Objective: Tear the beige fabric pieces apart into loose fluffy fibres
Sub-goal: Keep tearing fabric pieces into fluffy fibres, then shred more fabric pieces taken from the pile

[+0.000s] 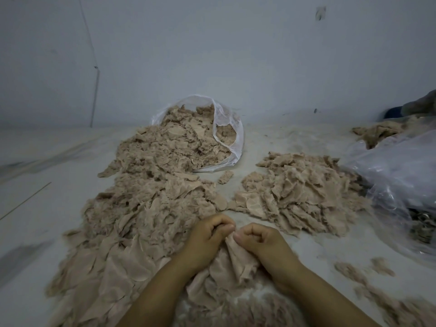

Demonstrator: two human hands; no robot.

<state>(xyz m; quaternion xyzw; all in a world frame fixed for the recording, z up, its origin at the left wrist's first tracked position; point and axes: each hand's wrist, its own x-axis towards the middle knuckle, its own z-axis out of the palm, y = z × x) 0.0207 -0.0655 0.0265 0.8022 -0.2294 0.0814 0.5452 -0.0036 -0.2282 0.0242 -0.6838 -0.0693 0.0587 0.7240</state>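
My left hand (208, 234) and my right hand (256, 239) meet at the bottom centre, knuckles up, fingers curled. Both pinch the top edge of one beige fabric piece (232, 263), which hangs crumpled between my wrists. A long heap of beige fabric pieces (141, 208) runs from the lower left up to an open clear plastic bag (226, 138) lying on its side and spilling more pieces. A second pile of beige pieces (299, 194) lies to the right of my hands. Fluffy fibres (236, 312) sit under my forearms.
A large crumpled clear plastic bag (398, 175) lies at the right edge, with more beige scraps (377, 131) behind it. Small fibre tufts (368, 279) are scattered at the lower right. The pale floor (47, 166) meets a white wall (212, 55) behind the bag.
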